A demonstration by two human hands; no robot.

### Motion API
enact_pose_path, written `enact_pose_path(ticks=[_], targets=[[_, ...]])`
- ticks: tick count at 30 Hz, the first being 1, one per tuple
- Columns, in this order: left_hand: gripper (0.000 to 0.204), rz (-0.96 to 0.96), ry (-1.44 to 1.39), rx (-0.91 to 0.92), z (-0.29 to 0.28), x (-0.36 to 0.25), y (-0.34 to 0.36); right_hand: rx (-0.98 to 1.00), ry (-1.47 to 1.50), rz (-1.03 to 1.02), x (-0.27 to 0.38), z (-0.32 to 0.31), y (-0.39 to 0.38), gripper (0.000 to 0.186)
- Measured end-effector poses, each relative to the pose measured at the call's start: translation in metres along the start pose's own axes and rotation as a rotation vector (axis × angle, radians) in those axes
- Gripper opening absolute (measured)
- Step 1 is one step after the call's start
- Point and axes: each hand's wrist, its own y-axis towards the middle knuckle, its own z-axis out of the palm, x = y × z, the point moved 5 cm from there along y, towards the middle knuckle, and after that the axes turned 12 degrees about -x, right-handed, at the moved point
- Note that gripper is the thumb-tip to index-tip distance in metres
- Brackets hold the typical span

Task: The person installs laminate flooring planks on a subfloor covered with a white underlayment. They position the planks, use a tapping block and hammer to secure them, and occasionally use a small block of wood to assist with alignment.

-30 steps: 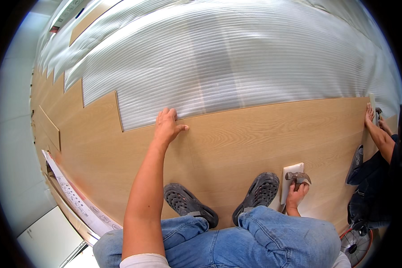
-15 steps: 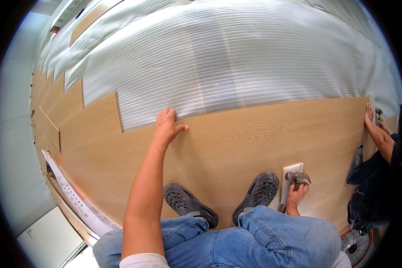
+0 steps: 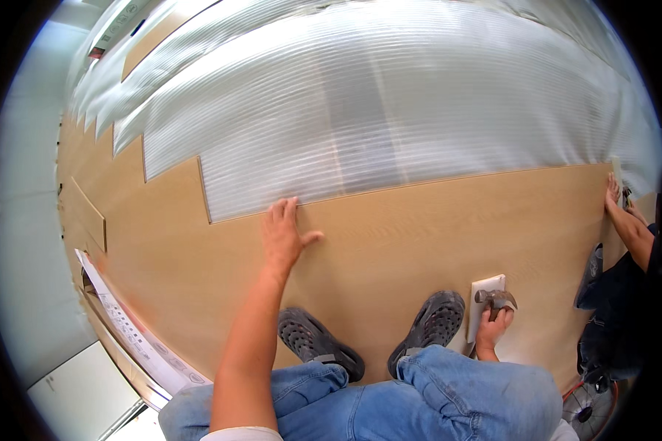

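Note:
My left hand (image 3: 285, 234) is at the far edge of a light wood floor plank (image 3: 434, 209), fingers stretched out and thumb spread. Its fingertips reach that edge; whether they press on the wood is hard to tell. By my right shoe, my right hand (image 3: 494, 329) is closed round the handle of a claw hammer (image 3: 497, 298). The hammer's head lies over a flat white block (image 3: 479, 312) on the planks. At the far right a co-worker's hand (image 3: 612, 191) rests by the plank's end, next to a pale upright strip (image 3: 616, 170).
Ribbed silvery underlay (image 3: 272, 110) spreads beyond the stepped plank ends. A loose plank (image 3: 88, 214) lies at the left, near a long printed carton (image 3: 136, 327). My dark clogs (image 3: 312, 342) stand on the laid planks. A round wire-guarded object (image 3: 585, 411) sits at lower right.
My left hand has drawn back from over the plank's edge, its thumb spreading outward. My right hand still holds the hammer over the white block. The whole view has shifted slightly.

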Motion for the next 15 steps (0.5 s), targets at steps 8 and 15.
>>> enact_pose_path(ticks=[8, 15], targets=[[0.089, 0.066, 0.069, 0.058, 0.04, -0.046, -0.137, -0.02, 0.009, -0.016, 0.006, 0.002, -0.001, 0.046], [0.101, 0.052, -0.034, 0.154, 0.044, -0.045, -0.128, -0.066, -0.104, -0.066, -0.025, 0.012, -0.011, 0.054]])
